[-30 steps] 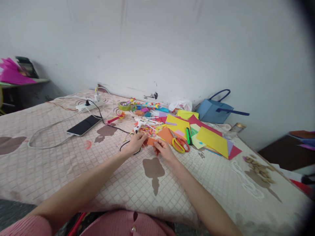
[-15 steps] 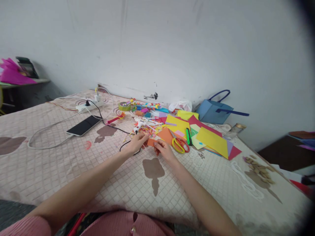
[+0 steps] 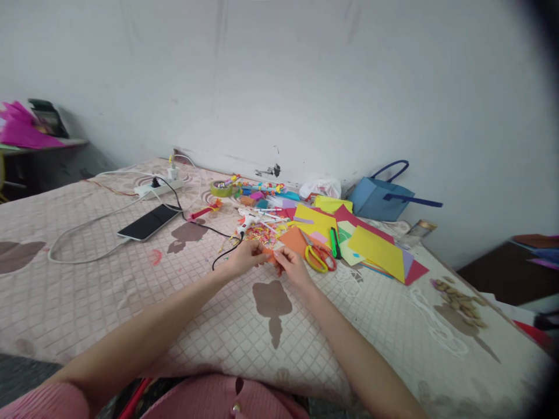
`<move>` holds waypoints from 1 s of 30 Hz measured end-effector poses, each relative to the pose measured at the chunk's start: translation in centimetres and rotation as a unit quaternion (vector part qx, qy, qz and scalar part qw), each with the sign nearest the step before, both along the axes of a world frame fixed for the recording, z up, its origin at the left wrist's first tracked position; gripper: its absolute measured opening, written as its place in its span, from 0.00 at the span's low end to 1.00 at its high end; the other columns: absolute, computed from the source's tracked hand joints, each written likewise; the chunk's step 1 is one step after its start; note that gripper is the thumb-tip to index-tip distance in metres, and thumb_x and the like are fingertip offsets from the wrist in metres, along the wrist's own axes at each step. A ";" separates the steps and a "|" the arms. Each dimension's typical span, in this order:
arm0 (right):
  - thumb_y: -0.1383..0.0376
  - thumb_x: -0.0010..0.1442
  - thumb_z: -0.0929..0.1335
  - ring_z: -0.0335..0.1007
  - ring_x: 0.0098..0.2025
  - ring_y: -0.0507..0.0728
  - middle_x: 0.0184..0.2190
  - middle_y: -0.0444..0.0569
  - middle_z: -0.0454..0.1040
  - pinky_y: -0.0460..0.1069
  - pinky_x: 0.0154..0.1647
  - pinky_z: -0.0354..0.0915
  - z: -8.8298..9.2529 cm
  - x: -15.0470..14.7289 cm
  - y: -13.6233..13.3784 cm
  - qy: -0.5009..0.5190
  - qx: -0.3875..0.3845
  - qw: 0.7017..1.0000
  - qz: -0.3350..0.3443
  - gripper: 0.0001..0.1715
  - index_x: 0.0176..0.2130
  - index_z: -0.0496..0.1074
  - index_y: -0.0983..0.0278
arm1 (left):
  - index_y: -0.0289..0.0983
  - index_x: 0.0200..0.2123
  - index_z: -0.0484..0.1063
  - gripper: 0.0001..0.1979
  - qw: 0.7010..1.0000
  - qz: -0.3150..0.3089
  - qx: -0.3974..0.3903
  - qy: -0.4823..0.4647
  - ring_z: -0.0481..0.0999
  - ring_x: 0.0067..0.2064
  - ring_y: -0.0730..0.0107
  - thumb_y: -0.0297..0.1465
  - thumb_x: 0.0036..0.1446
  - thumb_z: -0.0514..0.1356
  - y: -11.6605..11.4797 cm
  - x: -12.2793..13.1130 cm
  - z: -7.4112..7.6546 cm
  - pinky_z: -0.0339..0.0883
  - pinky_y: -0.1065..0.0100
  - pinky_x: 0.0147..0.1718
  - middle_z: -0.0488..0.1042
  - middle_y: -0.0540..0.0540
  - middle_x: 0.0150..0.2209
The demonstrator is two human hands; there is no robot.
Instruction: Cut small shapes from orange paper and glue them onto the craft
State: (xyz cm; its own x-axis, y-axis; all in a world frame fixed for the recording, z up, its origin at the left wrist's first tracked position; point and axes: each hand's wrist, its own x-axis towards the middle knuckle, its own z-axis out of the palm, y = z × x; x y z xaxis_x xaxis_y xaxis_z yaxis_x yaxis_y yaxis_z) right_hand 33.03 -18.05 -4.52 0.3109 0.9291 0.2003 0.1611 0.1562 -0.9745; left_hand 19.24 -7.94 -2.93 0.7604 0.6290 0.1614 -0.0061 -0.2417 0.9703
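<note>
A small piece of orange paper (image 3: 269, 255) is pinched between my two hands above the table. My left hand (image 3: 247, 258) grips its left end, with the fingers closed and partly covering it. From the other side, my right hand (image 3: 290, 266) holds the right end between thumb and fingers. Just beyond my hands lie a white glue gun (image 3: 248, 222) and a heap of small coloured paper scraps (image 3: 262, 234). Scissors with yellow and red handles (image 3: 318, 259) rest right of my right hand, partly on an orange sheet (image 3: 293, 240).
A green box cutter (image 3: 335, 242) and coloured paper sheets (image 3: 378, 250) lie to the right, before a blue bag (image 3: 379, 198). White string (image 3: 439, 326) is at far right. A tablet (image 3: 148, 223) and power strip (image 3: 158, 189) with cables occupy the left.
The fingers of both hands have drawn closer together on the orange paper, and less of it shows between them. Objects on the table stay where they were.
</note>
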 end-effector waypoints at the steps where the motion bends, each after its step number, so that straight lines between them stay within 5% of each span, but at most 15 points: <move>1: 0.53 0.55 0.67 0.57 0.17 0.48 0.17 0.39 0.63 0.44 0.17 0.56 0.0 0.0 0.0 0.002 0.000 1.000 -0.002 0.17 0.26 0.67 0.63 | 0.34 0.23 0.66 0.16 1.000 0.004 0.001 0.002 0.66 0.19 0.77 0.41 0.44 0.63 0.0 0.0 0.0 0.59 0.75 0.19 0.68 0.52 0.17; 24: 0.53 0.52 0.69 0.61 0.18 0.48 0.20 0.42 0.68 0.43 0.17 0.58 -0.5 0.3 0.2 0.025 -0.052 0.997 0.054 0.17 0.25 0.67 0.64 | 0.34 0.26 0.67 0.09 0.999 0.018 -0.004 -0.034 0.68 0.22 0.77 0.35 0.50 0.60 0.2 0.1 -0.2 0.64 0.75 0.21 0.69 0.51 0.21; 30: 0.51 0.54 0.67 0.59 0.17 0.48 0.17 0.38 0.63 0.43 0.18 0.59 -0.4 0.0 0.2 0.003 -0.039 0.999 0.023 0.17 0.30 0.64 0.62 | 0.34 0.28 0.70 0.09 0.999 0.004 -0.026 -0.033 0.69 0.22 0.77 0.35 0.48 0.62 -0.2 0.1 0.1 0.63 0.76 0.21 0.69 0.52 0.20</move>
State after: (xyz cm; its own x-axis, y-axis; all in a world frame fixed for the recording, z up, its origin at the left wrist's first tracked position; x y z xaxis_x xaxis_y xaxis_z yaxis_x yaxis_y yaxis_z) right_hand 33.03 -17.88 -4.94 0.2689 0.9551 0.1246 0.1497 0.0864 -0.9849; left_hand 19.30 -8.15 -2.83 0.7445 0.6433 0.1784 -0.0690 -0.1917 0.9790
